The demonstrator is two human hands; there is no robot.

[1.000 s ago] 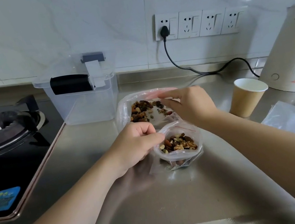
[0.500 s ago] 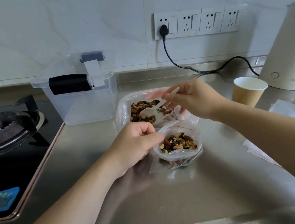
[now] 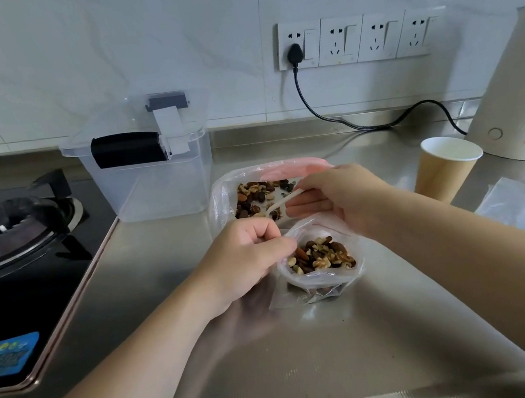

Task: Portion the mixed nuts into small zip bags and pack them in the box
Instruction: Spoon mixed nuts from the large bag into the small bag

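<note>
Nearest us on the surface (image 3: 316, 363), our left hand (image 3: 247, 260) pinches the small zip bag (image 3: 322, 275) of nuts open. At one o'clock, our right hand (image 3: 334, 200) grips what looks like a white spoon (image 3: 284, 200) over the big nut bag (image 3: 253, 193). The clear box (image 3: 154, 182) stands at eleven.

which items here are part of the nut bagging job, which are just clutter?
Job:
- small zip bag, left hand pinching its rim
- big bag of nuts
- white spoon in right hand
- clear box

Clutter:
- paper cup
- kettle
- gas hob
- plug and cord
</note>
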